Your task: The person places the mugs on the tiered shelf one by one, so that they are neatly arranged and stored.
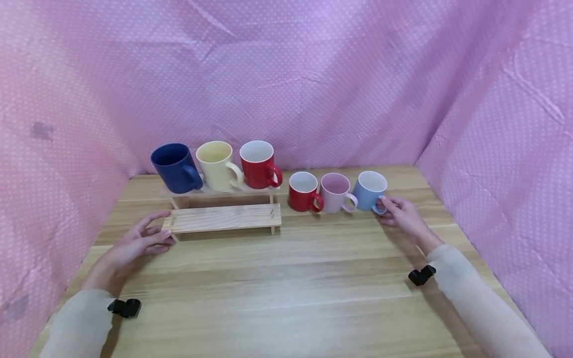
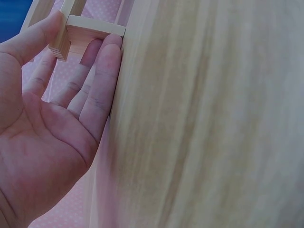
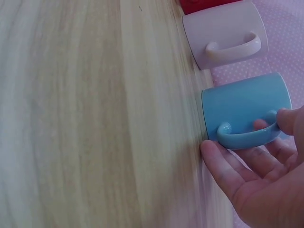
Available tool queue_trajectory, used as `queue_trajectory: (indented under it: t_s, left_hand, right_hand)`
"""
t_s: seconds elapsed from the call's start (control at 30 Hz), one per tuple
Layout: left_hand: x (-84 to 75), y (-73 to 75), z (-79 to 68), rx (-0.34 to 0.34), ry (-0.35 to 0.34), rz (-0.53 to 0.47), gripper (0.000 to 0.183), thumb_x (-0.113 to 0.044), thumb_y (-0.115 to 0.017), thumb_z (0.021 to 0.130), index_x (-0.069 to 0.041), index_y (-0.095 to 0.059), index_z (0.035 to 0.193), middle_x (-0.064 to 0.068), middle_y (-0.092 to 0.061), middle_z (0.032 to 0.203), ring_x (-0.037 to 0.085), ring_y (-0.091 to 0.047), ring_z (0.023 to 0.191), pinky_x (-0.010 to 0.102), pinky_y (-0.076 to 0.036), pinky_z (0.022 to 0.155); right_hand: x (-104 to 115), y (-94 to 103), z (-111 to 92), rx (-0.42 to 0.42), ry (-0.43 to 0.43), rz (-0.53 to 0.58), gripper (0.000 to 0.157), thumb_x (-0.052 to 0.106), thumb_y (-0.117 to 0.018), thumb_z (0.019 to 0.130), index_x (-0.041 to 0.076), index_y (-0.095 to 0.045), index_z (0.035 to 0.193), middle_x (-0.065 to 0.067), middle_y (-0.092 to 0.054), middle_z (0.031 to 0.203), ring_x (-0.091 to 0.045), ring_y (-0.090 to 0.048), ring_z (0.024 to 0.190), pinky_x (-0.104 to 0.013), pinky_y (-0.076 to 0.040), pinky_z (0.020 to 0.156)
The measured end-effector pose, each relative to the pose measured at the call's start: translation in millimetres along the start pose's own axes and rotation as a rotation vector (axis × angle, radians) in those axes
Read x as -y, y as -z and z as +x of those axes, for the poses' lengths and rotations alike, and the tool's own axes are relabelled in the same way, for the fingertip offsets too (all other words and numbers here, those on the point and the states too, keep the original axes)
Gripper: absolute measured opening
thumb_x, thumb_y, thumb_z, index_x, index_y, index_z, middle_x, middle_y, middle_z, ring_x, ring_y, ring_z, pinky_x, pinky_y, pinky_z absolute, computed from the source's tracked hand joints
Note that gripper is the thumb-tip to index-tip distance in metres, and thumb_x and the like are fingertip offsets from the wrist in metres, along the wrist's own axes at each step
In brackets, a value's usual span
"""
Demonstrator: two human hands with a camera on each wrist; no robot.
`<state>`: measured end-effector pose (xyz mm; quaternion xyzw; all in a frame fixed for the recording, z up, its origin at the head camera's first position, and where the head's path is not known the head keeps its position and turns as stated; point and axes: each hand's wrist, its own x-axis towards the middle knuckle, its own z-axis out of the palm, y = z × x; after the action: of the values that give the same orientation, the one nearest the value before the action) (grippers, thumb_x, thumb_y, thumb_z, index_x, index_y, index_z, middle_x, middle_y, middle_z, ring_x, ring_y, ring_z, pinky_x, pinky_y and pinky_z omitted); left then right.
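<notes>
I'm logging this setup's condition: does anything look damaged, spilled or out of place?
Two grey patches on the pink dotted cloth, far left, interrupt its pattern; cause unclear. The light blue handled mug in the right hand stands upright.

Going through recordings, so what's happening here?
A person's right hand holds the light blue mug by its handle, in a row with a pink mug and small red mug. The left hand touches the lower wooden shelf at its left end. The upper shelf holds dark blue, yellow and larger red mugs.

soft shadows, pale glare on tabletop (image 1: pixel 291 298)
</notes>
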<state>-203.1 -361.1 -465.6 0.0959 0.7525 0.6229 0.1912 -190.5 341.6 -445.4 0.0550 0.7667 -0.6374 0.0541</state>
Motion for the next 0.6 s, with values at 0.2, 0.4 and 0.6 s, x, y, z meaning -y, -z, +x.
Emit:
queue_trajectory:
  t_s: [0.2, 0.4, 0.6]
  left_hand:
    - [-2.7, -1.5, 0.0, 0.005, -0.003, 0.001, 0.061, -0.015, -0.059, 0.105, -0.019, -0.027, 0.156, 0.019, -0.065, 0.119, 0.023, -0.069, 0.105, 0.034, -0.059, 0.090]
    - [-1.7, -1.2, 0.7, 0.005, -0.002, 0.002, 0.061, -0.014, -0.059, 0.104, -0.020, -0.027, 0.156, 0.019, -0.064, 0.121, 0.024, -0.069, 0.105, 0.034, -0.059, 0.090]
    - [-1.4, -0.6, 0.7, 0.007, 0.003, 0.016, 0.062, -0.016, -0.059, 0.105, -0.020, -0.026, 0.157, 0.017, -0.066, 0.118, 0.023, -0.069, 0.105, 0.034, -0.058, 0.090]
  right_hand:
    - [1.1, 0.5, -0.4, 0.001, 0.012, 0.041, 0.053, 0.033, -0.052, 0.107, -0.013, -0.049, 0.131, -0.010, -0.065, 0.115, -0.012, -0.069, 0.098, -0.035, -0.058, 0.091]
    - [1.3, -1.7, -0.6, -0.017, 0.020, 0.028, 0.044, 0.028, -0.051, 0.108, -0.013, -0.054, 0.123, -0.010, -0.064, 0.111, -0.011, -0.068, 0.098, -0.031, -0.057, 0.091]
    - [-0.7, -2.7, -3.4, -0.046, 0.026, 0.047, 0.045, 0.027, -0.051, 0.108, -0.014, -0.052, 0.125, -0.008, -0.061, 0.112, -0.007, -0.065, 0.099, -0.027, -0.056, 0.092]
